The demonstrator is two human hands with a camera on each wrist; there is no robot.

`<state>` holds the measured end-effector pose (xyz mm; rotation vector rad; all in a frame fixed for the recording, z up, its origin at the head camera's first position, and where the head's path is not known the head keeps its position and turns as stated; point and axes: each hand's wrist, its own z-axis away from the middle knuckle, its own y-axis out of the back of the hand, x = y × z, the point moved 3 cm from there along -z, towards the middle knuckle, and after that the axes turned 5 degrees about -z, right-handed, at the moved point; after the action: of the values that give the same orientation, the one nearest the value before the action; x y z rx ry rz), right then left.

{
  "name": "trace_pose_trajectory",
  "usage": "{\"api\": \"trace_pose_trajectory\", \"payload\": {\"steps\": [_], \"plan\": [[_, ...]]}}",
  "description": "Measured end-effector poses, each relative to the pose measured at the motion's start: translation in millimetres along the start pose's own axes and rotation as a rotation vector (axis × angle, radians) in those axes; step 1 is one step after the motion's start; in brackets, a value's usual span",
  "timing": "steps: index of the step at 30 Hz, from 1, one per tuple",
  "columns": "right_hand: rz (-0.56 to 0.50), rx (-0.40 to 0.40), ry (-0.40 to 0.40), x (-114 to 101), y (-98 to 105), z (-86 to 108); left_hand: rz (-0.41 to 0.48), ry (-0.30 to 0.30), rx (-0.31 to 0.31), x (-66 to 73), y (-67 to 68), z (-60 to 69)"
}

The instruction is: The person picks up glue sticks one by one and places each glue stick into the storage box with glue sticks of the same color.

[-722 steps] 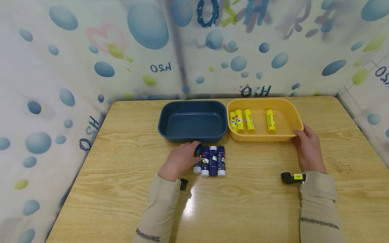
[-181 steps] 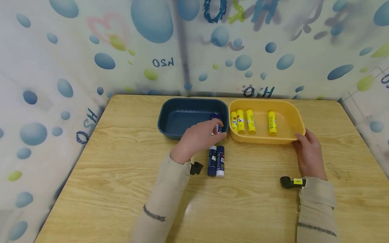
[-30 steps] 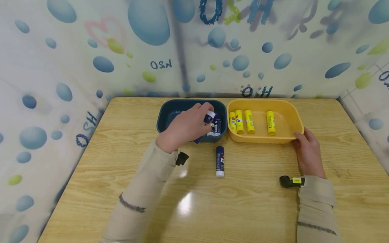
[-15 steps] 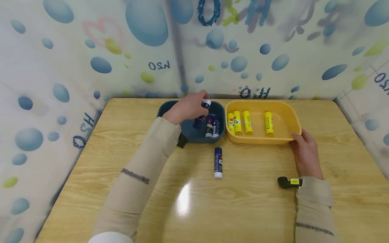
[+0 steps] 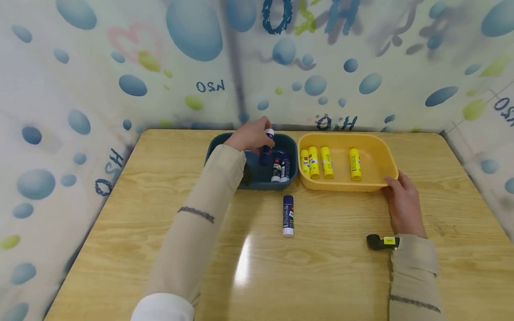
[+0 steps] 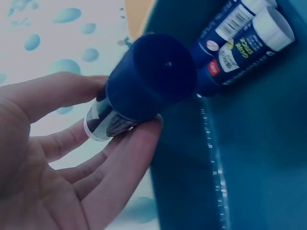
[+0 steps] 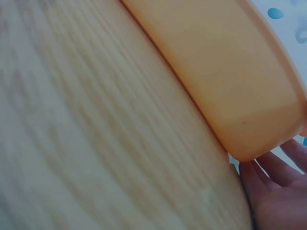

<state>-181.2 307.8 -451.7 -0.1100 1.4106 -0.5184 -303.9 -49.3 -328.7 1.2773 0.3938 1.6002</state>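
My left hand (image 5: 250, 135) pinches a navy glue stick (image 5: 266, 154) between thumb and fingers, over the dark blue bin (image 5: 263, 184). The held stick is tilted, navy end down and white end up. In the left wrist view, that navy end (image 6: 153, 76) points toward the camera. Two more navy glue sticks (image 5: 277, 167) lie side by side at the bin's right end. A single navy glue stick (image 5: 288, 216) lies on the table in front. My right hand (image 5: 403, 205) grips the yellow bin (image 5: 341, 184) at its front right corner, thumb on the rim.
Several yellow glue sticks (image 5: 355, 164) lie in the yellow bin, which stands right beside the blue one. Both bins are near the back edge of the wooden table (image 5: 329, 276). A patterned wall (image 5: 172, 107) rises behind.
Earlier the navy sticks lay in a row on the table; two now lie in the blue bin. Within the last second my left hand moved back with a third, turning it steeper. My right hand stayed.
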Motion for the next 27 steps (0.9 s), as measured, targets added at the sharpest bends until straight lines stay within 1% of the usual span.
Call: {"api": "trace_pose_trajectory", "payload": {"steps": [4,7,12,16,19,24,27], "plan": [[-0.019,0.001,0.006,-2,1,-0.2,0.017,0.031,-0.024,-5.3,-2.3,-10.3],[-0.026,0.002,0.006,-3,1,-0.4,0.057,0.049,-0.043,-10.4,-3.5,-16.7],[-0.021,0.006,-0.002,-2,1,-1.4,0.082,0.081,-0.082,-17.6,-2.8,-23.2],[-0.020,0.004,-0.006,-1,0,-0.8,0.069,0.122,-0.128,-20.5,-1.3,-24.1],[-0.013,0.001,-0.005,-1,1,-0.3,0.043,0.140,-0.143,-21.8,-0.6,-26.6],[-0.001,-0.004,-0.002,-2,1,-0.3,-0.021,0.133,-0.144,-22.7,-4.0,-34.5],[0.003,-0.003,-0.004,-2,0,-0.2,-0.035,0.132,-0.151,-22.7,-8.9,-37.8]]}}
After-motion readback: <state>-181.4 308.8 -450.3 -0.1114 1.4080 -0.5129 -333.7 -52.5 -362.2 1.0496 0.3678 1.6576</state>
